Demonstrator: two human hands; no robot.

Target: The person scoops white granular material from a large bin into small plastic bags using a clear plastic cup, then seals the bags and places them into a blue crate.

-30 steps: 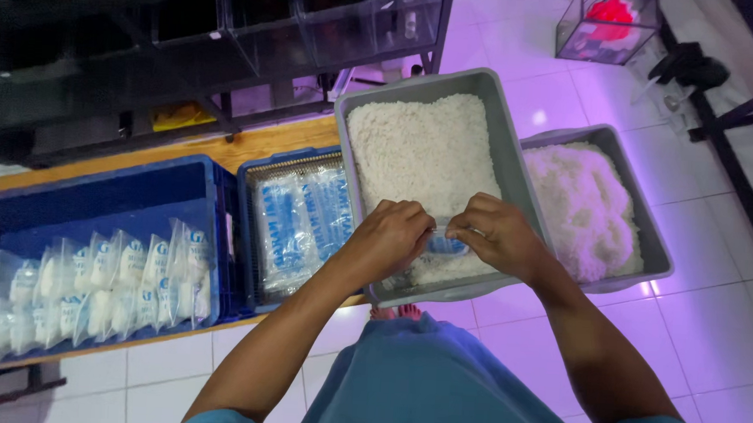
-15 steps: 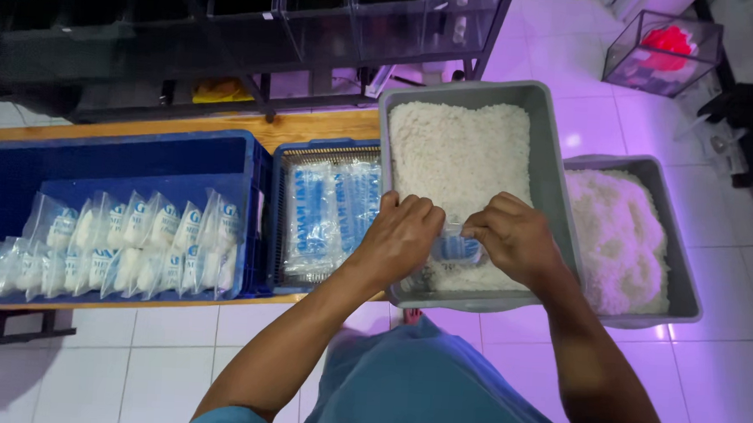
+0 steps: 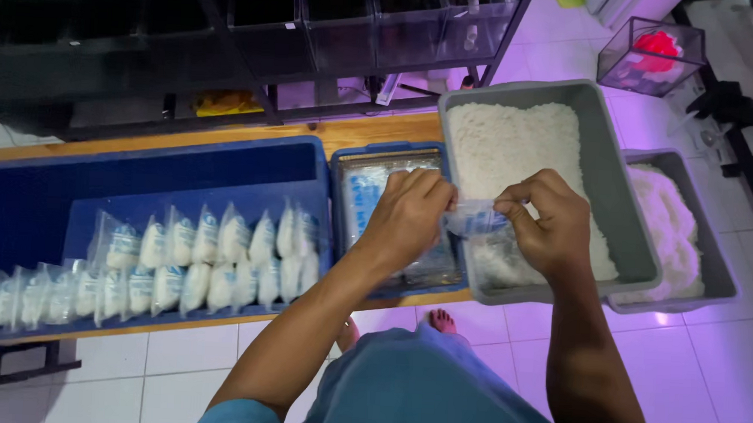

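Hands meet over the near end of the big grey tub (image 3: pixel 603 176), the only view being the head camera looking straight down. Left hand (image 3: pixel 410 218) and right hand (image 3: pixel 543 220) each pinch one side of a small clear pouch (image 3: pixel 477 217), fingers closed narrow on its top edge, the pouch stretched between them just above the white grain (image 3: pixel 509 145) that fills the tub. Half a second ago both hands sat lower, down at the tub's near rim with the pouch against the grain; now they are raised and drawn a little apart, and the pouch hangs free of the heap, so the scooping seems finished and the work in hand looks like closing or levelling the pouch's mouth. Whether it is full cannot be told, since the fingers cover most of it. Toward the left end of the wooden worktop (image 3: pixel 226 135), a long blue crate (image 3: pixel 16 210) holds rows of filled pouches (image 3: pixel 211 259) standing upright, well apart from the hands. Between crate and tub, a smaller blue tray (image 3: pixel 336 201) carries a flat stack of empty pouches (image 3: pixel 365 189), just beside the left hand. Beyond the worktop's right end, a second grey tub (image 3: pixel 717 272) holds fluffier white material (image 3: pixel 672 227).
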